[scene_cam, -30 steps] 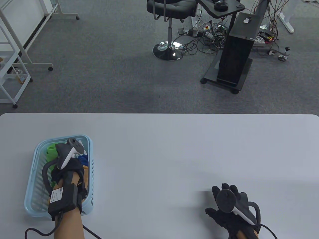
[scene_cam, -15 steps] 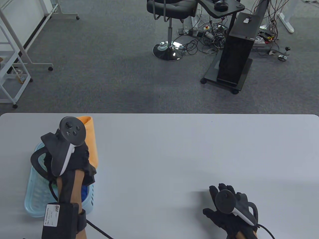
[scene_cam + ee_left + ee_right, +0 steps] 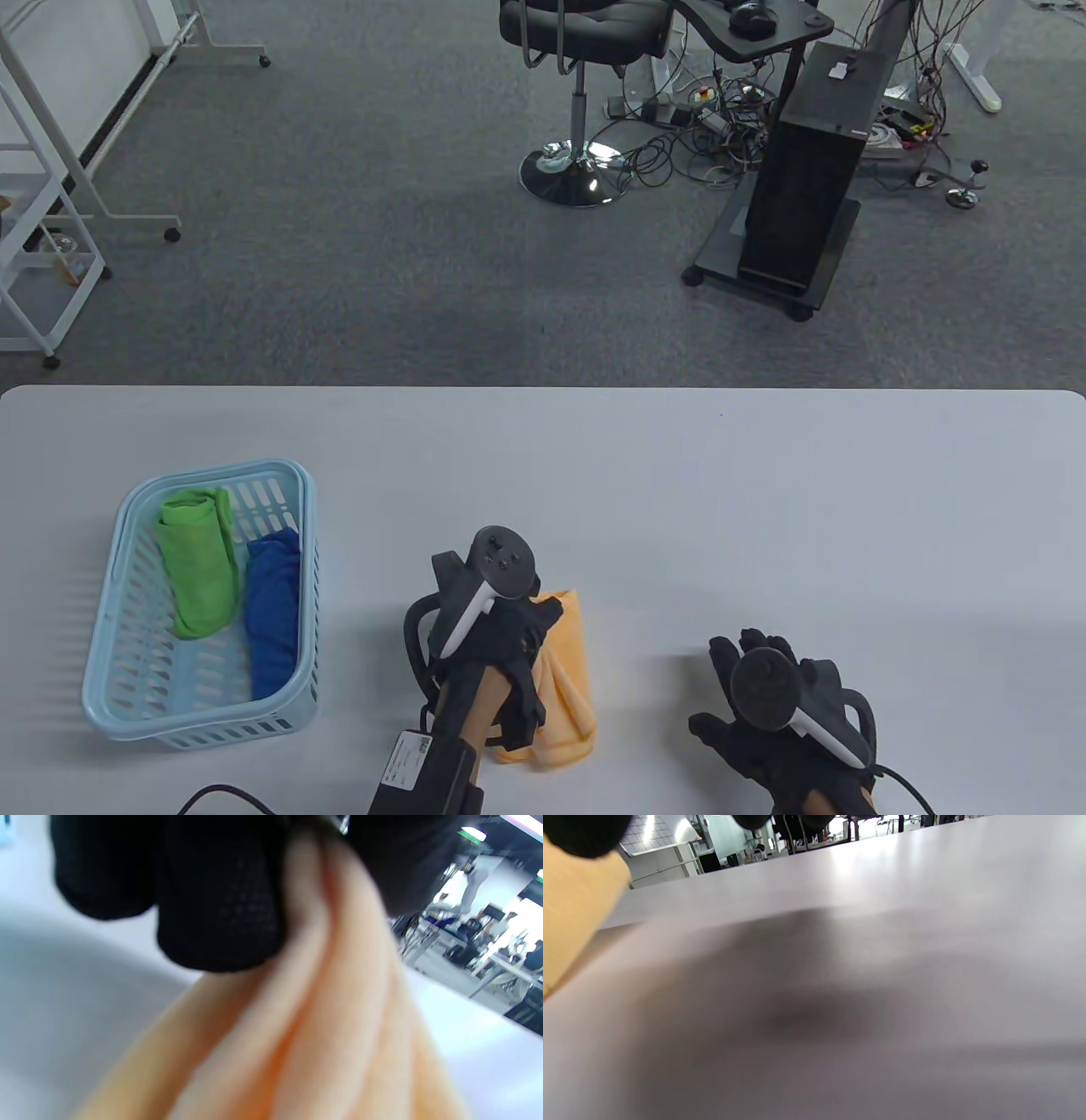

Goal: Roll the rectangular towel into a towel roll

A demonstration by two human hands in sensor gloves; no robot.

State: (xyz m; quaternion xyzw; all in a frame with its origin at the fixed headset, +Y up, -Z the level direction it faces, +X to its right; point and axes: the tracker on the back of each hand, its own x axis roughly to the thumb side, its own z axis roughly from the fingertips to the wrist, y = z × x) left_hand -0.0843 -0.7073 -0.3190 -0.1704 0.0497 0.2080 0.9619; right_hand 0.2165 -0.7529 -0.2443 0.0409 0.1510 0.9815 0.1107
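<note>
An orange towel [image 3: 564, 679] hangs bunched from my left hand [image 3: 522, 632] at the table's front middle, its lower end resting on the table. In the left wrist view my gloved fingers [image 3: 220, 899] pinch the towel's folds [image 3: 322, 1018] close up. My right hand [image 3: 764, 688] rests flat on the table to the right of the towel, fingers spread and holding nothing. The right wrist view shows the towel's edge [image 3: 572, 921] at the far left and bare table.
A light blue basket [image 3: 127, 696] stands at the front left and holds a green rolled towel [image 3: 199, 560] and a blue rolled towel [image 3: 273, 620]. The white table [image 3: 679, 492] stretches behind and to the right. Chair and cables are on the floor beyond.
My left hand lifted the orange towel out of the basket and carried it right to the table's front middle. My right hand has barely moved.
</note>
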